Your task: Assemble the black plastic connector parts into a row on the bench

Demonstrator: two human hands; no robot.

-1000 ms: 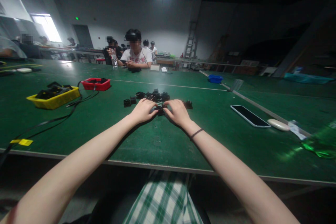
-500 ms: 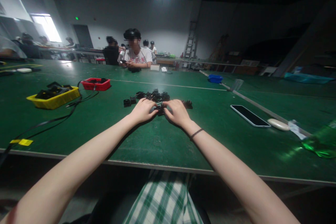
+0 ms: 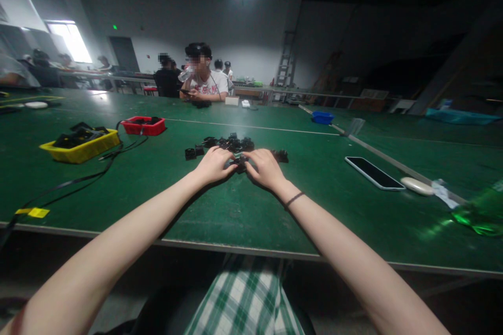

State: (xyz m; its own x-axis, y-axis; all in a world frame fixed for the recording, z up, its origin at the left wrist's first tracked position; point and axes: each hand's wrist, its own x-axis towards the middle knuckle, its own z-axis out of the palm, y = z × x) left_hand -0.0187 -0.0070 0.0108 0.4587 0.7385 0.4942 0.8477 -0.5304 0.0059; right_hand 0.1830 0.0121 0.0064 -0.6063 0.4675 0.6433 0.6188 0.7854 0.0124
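Between my two hands, low over the green table, is a small black plastic part [image 3: 240,164]. My left hand [image 3: 215,164] grips its left side with thumb and fingers. From the right, my right hand [image 3: 265,166] pinches the same part, with a dark band round that wrist. The part's finer shape is too small to make out. Just beyond my fingers lies a loose pile of similar black parts [image 3: 232,142]. A pair of black square pieces [image 3: 190,153] sits left of the pile, and a short row of black pieces [image 3: 282,156] lies beside my right hand.
On the left stand a yellow bin [image 3: 80,151] and a red bin [image 3: 144,126] holding black parts, with black cables [image 3: 106,165] alongside. A phone [image 3: 373,173], a pale oval object [image 3: 417,186] and a green bottle [image 3: 481,212] lie right. A person [image 3: 206,81] sits opposite; a blue bin [image 3: 323,118] stands farther back.
My hands stay in almost the same place round the black part, which shows slightly more between the fingers. Across the table, the person's clear bottle has tilted and moved higher.
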